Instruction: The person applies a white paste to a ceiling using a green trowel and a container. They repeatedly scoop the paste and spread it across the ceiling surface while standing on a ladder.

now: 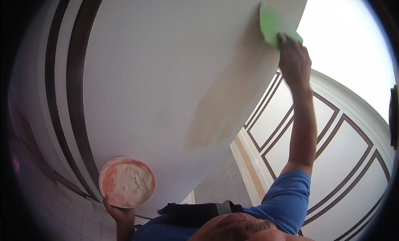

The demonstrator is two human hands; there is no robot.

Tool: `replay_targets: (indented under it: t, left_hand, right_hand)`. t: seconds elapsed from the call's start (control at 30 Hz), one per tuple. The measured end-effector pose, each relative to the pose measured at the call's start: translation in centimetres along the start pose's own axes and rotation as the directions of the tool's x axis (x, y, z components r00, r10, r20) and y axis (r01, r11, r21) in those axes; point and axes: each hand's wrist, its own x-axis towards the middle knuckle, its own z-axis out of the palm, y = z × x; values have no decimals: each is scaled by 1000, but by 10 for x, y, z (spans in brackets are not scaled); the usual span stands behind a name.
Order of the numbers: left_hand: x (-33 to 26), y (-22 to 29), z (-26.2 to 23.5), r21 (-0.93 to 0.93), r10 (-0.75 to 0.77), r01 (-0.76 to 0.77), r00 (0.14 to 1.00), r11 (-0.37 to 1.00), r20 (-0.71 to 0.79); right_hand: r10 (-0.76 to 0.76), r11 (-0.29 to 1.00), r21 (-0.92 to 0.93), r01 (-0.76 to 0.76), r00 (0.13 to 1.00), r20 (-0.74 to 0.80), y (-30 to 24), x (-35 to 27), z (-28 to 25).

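Observation:
My right hand [294,58] is raised high with the arm stretched out, its fingers closed on a green flat spreader [272,27]. The spreader lies against the upper part of a white wall panel [145,66], near its right edge. A beige-brown streak [220,104] runs down the wall below it. Low on the left, my left hand [120,212] grips an orange-red bowl [106,174] by its lower rim. Pale, lumpy paste [134,183] coats the inside of the bowl. Slight blur softens the right hand and the spreader.
Dark vertical trim strips [77,75] border the wall at left. To the right stands another white wall with dark rectangular mouldings [357,135], under a bright white area [349,37]. Grey floor [222,183] shows below, and pale tiles [89,220] at lower left.

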Motion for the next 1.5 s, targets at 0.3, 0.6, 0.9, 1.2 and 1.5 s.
replay_targets:
  t: [0.3, 0.6, 0.9, 1.2, 1.5]
  left_hand:
    - [2, -4, -13, -8, 10, -10, 1000, 1000, -24]
    - [3, -16, -48, 189, 94, -96, 995, 977, 20]
    - [7, -18, -66, 658, 301, -374, 926, 653, 228]
    - [-2, -10, -12, -52, -20, 19, 1000, 998, -3]
    - [0, -8, -3, -8, 4, -5, 998, 1000, -63]
  right_hand:
    - [145, 977, 160, -142, 989, -10, -2, -6, -66]
    - [295, 953, 125, -276, 938, -180, 117, 146, -3]
    - [264, 948, -152, -278, 959, -108, 165, 212, 31]
    - [411, 884, 155, -441, 891, 191, 151, 203, -19]
    - [43, 963, 249, -100, 974, 224, 88, 88, -28]
